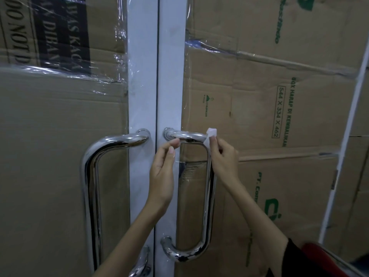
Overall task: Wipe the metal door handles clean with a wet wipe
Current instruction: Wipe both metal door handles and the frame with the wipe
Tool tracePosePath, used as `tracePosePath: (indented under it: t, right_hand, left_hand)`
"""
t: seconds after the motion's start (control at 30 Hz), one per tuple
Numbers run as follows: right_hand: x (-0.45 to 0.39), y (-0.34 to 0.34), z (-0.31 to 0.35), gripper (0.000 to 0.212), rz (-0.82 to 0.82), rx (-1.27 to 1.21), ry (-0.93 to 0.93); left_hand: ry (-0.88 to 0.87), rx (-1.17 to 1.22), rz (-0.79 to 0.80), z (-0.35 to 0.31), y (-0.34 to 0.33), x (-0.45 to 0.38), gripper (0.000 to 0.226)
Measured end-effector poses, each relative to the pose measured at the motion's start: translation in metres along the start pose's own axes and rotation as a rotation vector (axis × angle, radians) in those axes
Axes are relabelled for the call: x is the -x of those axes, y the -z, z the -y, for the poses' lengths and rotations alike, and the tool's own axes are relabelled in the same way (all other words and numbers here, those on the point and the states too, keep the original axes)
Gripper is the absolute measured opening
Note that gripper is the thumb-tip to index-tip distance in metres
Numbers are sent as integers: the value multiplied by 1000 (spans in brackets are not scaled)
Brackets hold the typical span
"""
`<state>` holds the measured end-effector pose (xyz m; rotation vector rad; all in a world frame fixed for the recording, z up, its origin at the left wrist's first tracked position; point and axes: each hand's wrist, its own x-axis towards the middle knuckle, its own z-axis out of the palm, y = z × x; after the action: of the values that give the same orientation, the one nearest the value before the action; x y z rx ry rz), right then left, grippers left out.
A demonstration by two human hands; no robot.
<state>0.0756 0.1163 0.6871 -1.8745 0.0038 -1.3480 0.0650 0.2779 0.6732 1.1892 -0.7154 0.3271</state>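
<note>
My right hand (223, 156) pinches the white wet wipe (210, 135) against the right chrome door handle's (207, 188) top bend; my left hand (162, 168) hovers relaxed, holding nothing.

Both forearms are bare, and a black sleeve (292, 256) covers the right upper arm at lower right of the frame.

White double door frame (142, 76), dark seam down the middle. Both leaves covered with flattened brown cardboard (249, 108) under clear plastic wrap (119, 62); green print right, black print top left. Slanted white strip (347, 124) far right, possibly another frame. Dim, flat light.
</note>
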Motion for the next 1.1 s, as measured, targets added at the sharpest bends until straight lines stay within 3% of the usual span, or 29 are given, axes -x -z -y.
tracePosePath:
  t: [0.1, 0.17, 0.23, 0.27, 0.4, 0.47, 0.57, 0.6, 0.73, 0.97, 1.03, 1.1]
  right_hand:
    - [-9, 0, -1, 50, 35, -255, -322]
    - [-9, 14, -1, 50, 268, -262, -494]
    - [-10, 23, 2, 50, 429, -226, -526]
    - [-14, 23, 4, 52, 411, -210, -498]
    - [-3, -2, 4, 38, 40, -158, -220]
    - [22, -10, -12, 26, -66, -40, 3]
    - [51, -6, -57, 39, -167, 247, 399]
    - [54, -3, -65, 40, -174, 283, 436]
    - [36, -5, -40, 52, -63, 234, 264]
    - [21, -9, -25, 50, -156, 418, 592]
    - [36, -2, -28, 46, -80, 414, 675]
    - [49, -2, -24, 41, 99, 341, 651]
  left_hand:
    - [25, 30, 31, 3, -4, 3, 30]
    - [43, 41, 33, 7, -1, 6, 30]
    - [60, 39, 23, 11, 3, 7, 30]
    - [69, 38, 15, 13, 4, 6, 30]
    - [127, 35, 20, 24, 0, 2, 27]
    - [174, 45, 29, 30, -5, 2, 26]
    - [227, 31, 56, 38, -6, 6, 25]
    - [237, 25, 61, 39, -5, 7, 25]
    - [235, 34, 53, 36, -7, 5, 25]
    - [256, 165, 48, 26, -22, 16, 27]
    - [310, 290, 80, 24, -27, 23, 31]
    - [311, 327, 113, 24, -35, 28, 36]
